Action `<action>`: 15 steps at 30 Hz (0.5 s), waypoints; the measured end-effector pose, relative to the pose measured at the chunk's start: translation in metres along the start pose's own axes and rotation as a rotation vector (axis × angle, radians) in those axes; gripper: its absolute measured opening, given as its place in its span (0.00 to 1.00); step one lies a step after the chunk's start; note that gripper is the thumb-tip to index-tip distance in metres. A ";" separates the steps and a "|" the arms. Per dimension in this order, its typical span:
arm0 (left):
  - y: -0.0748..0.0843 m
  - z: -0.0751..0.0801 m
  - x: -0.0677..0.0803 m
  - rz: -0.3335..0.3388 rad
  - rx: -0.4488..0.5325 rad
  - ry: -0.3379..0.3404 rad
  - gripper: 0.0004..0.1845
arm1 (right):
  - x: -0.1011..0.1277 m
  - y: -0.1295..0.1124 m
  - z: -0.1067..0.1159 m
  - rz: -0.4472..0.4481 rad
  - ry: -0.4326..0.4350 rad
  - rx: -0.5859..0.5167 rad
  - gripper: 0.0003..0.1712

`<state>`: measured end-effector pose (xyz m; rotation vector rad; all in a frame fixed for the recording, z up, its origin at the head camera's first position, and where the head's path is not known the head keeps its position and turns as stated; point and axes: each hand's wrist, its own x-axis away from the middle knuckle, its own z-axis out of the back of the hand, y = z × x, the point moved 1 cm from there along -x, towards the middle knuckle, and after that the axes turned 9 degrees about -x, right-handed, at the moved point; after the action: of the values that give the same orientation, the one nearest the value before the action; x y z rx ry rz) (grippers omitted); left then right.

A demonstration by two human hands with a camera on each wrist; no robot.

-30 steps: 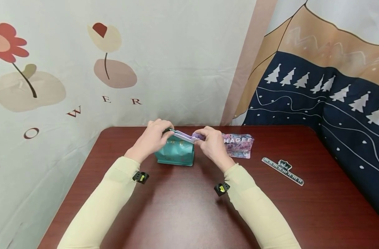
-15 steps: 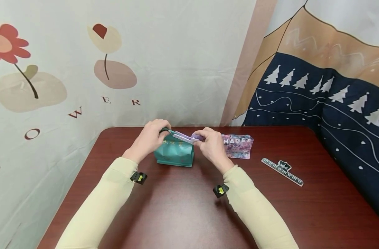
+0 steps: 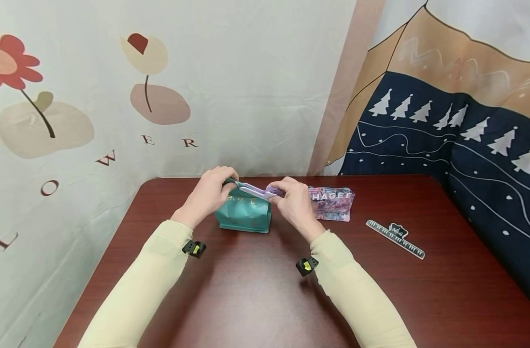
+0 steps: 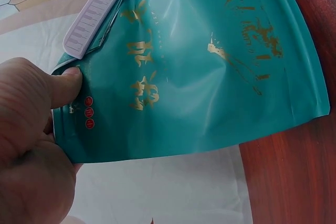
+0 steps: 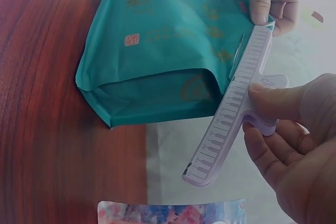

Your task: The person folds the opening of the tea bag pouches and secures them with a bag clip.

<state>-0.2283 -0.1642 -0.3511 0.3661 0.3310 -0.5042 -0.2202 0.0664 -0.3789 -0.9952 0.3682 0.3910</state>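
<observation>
Left hand [image 3: 209, 190] pinches a top corner of the bag [image 3: 243, 213] on the table [image 3: 256, 290]; right hand [image 3: 297, 202] pinches the clip [image 5: 216, 134] along its top.
The clip seems to overhang the bag's right end; a slack left hand could let it seat crooked.

Flower-printed pale cloth [image 3: 247, 92] is hanging behind the glossy red-brown table [image 3: 256, 299] — tree-printed navy cloth [image 3: 486, 169] is flanking its right.

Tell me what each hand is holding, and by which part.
The left hand pinches the teal bag by one end of its top edge; the right hand pinches the lilac clip by its handle.
</observation>
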 end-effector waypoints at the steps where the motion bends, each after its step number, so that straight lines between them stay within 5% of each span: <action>1: 0.000 0.000 0.000 0.000 -0.001 0.000 0.04 | 0.000 0.000 0.000 -0.003 0.001 -0.001 0.14; 15: 0.000 0.002 0.001 0.004 0.013 -0.009 0.05 | -0.002 0.000 -0.004 -0.025 -0.003 -0.073 0.13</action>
<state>-0.2273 -0.1655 -0.3492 0.3769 0.3184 -0.5041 -0.2217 0.0630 -0.3797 -1.0693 0.3407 0.3852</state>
